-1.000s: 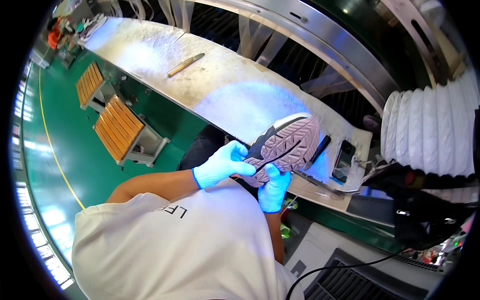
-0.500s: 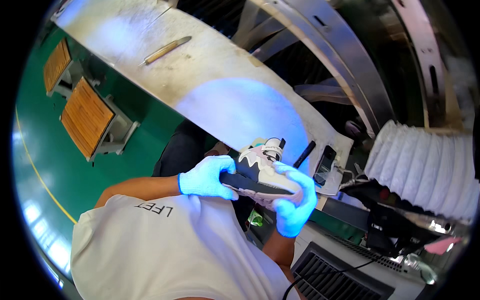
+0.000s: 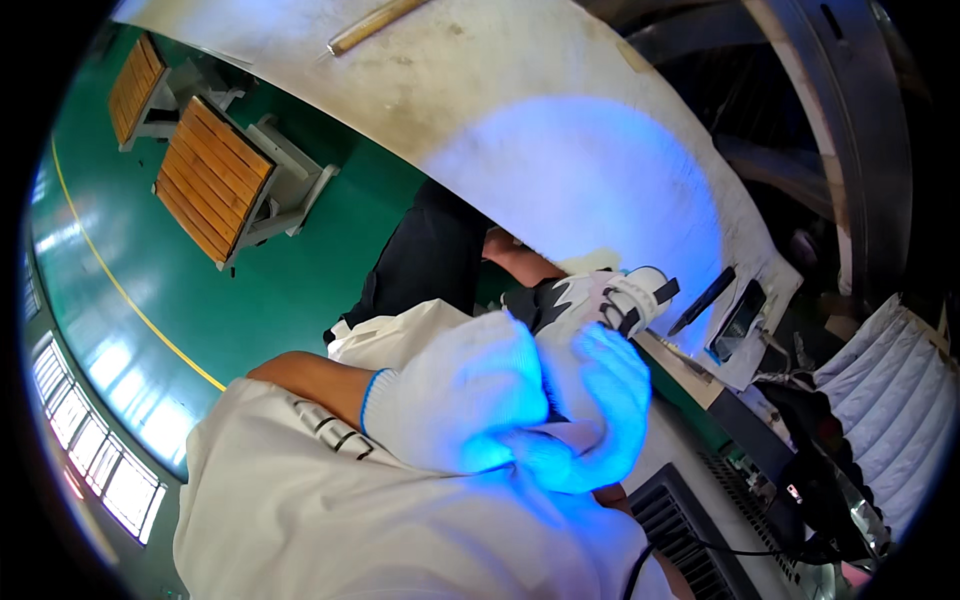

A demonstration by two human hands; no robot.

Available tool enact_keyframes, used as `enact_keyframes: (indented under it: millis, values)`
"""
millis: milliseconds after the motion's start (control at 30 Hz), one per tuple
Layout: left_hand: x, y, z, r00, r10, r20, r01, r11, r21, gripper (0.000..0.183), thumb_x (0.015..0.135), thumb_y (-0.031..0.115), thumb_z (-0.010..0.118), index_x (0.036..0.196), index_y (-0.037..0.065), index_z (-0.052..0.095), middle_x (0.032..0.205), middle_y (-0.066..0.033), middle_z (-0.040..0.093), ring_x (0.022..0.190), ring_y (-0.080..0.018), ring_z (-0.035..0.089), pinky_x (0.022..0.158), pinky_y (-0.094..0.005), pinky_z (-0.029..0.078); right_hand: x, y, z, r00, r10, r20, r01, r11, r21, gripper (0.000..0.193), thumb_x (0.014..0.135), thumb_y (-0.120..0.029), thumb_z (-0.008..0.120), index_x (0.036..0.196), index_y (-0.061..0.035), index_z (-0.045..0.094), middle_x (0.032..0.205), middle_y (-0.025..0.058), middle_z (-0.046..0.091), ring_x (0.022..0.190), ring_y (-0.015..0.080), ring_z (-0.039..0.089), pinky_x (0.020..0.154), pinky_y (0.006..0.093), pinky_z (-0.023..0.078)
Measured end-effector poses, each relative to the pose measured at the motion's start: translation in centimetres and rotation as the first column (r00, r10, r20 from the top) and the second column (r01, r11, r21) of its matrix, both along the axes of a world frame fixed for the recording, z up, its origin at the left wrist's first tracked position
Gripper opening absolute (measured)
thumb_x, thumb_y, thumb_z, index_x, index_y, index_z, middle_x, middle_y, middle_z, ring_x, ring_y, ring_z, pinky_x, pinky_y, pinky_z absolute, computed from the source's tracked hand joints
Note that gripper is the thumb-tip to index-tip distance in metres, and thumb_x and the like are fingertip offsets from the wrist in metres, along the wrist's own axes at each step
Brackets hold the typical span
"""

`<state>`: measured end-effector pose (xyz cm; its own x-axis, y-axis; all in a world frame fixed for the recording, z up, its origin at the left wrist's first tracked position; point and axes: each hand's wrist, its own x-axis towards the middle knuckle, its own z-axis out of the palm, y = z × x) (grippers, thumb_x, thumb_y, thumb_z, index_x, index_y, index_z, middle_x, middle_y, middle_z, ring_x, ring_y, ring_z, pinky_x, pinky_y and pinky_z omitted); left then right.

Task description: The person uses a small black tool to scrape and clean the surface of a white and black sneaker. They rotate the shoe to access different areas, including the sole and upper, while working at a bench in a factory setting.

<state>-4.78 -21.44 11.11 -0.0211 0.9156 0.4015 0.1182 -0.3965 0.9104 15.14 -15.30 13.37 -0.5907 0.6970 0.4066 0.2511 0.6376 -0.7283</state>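
Note:
A white, grey and black sneaker (image 3: 590, 310) with a pale pink part is held close to my body, beside the table edge. My right hand (image 3: 605, 410), in a white glove lit blue, curves round its right side with the fingers along the upper. Against its near left side presses my left hand (image 3: 455, 390), gloved too and closed. That glove covers part of the shoe, and its fingertips are blurred and partly hidden. Black straps show at the shoe's opening; the sole is largely out of sight.
The worktable (image 3: 400, 105) carries a wooden-handled tool (image 3: 375, 27), a black pen-like stick (image 3: 703, 300) and a phone (image 3: 738, 322). A ribbed white hose (image 3: 890, 375) stands at right. Slatted wooden stools (image 3: 212, 180) are on the green floor. A black cable (image 3: 730, 548) runs at lower right.
The sneaker has turned and its opening now sits farther right. My left hand has come nearer and covers more of it; my right hand has moved lower along it. The view has shifted too.

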Motion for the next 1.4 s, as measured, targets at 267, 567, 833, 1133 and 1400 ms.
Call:
enact_keyframes:
  millis: [267, 567, 833, 1133, 1400]
  values:
    - [3.4, 1.8, -0.3, 0.988, -0.067, -0.139, 0.089, 0.983, 0.158, 0.035, 0.077, 0.029, 0.092, 0.098, 0.012, 0.07, 0.093, -0.0102, 0.061, 0.08, -0.0322, 0.063, 0.067, -0.0436, 0.051, 3.2, 0.0, -2.0, 0.985, 0.018, -0.171, -0.024, 0.999, -0.033, 0.087, 0.086, -0.061, 0.092, 0.141, 0.0, 0.065, 0.131, 0.0263, 0.074, 0.124, 0.0455, 0.071, 0.113, 0.0623, 0.052]
    - [4.4, 5.3, 0.8, 0.861, -0.418, -0.29, 0.461, 0.883, 0.094, 0.03, 0.076, 0.032, 0.088, 0.093, 0.015, 0.07, 0.093, -0.0078, 0.062, 0.083, -0.0321, 0.066, 0.069, -0.0439, 0.053, 7.0, -0.8, -1.4, 0.969, -0.039, -0.242, -0.007, 0.982, -0.186, 0.074, 0.087, -0.044, 0.094, 0.139, -0.0015, 0.065, 0.13, 0.0247, 0.076, 0.123, 0.0438, 0.072, 0.115, 0.063, 0.05]
    - [6.4, 6.4, 1.3, 0.781, -0.541, -0.311, 0.566, 0.824, -0.014, 0.026, 0.075, 0.035, 0.085, 0.088, 0.019, 0.069, 0.094, -0.0056, 0.063, 0.085, -0.0321, 0.068, 0.071, -0.0442, 0.055, 9.1, -1.8, -3.9, 0.929, -0.085, -0.361, 0.015, 0.981, -0.192, 0.07, 0.086, -0.039, 0.093, 0.138, -0.0018, 0.066, 0.129, 0.0245, 0.076, 0.123, 0.0433, 0.072, 0.115, 0.0632, 0.05]
    - [7.7, 5.4, 1.1, 0.784, -0.558, -0.273, 0.551, 0.827, -0.107, 0.031, 0.072, 0.028, 0.096, 0.089, 0.021, 0.07, 0.087, -0.0014, 0.063, 0.074, -0.0278, 0.067, 0.065, -0.0415, 0.053, 9.5, -2.7, -4.5, 0.903, -0.094, -0.419, 0.022, 0.985, -0.174, 0.066, 0.085, -0.034, 0.093, 0.137, -0.0022, 0.066, 0.129, 0.0243, 0.076, 0.122, 0.0427, 0.073, 0.115, 0.0635, 0.05]
    - [7.5, 5.0, 0.8, 0.809, -0.547, -0.213, 0.49, 0.829, -0.27, 0.049, 0.071, 0.036, 0.095, 0.098, 0.006, 0.067, 0.097, -0.0159, 0.068, 0.084, -0.0379, 0.071, 0.074, -0.0449, 0.059, 10.3, -3.5, -5.2, 0.883, -0.092, -0.46, 0.015, 0.986, -0.168, 0.063, 0.085, -0.03, 0.092, 0.135, -0.0025, 0.067, 0.128, 0.0241, 0.077, 0.122, 0.0422, 0.073, 0.116, 0.0637, 0.049]
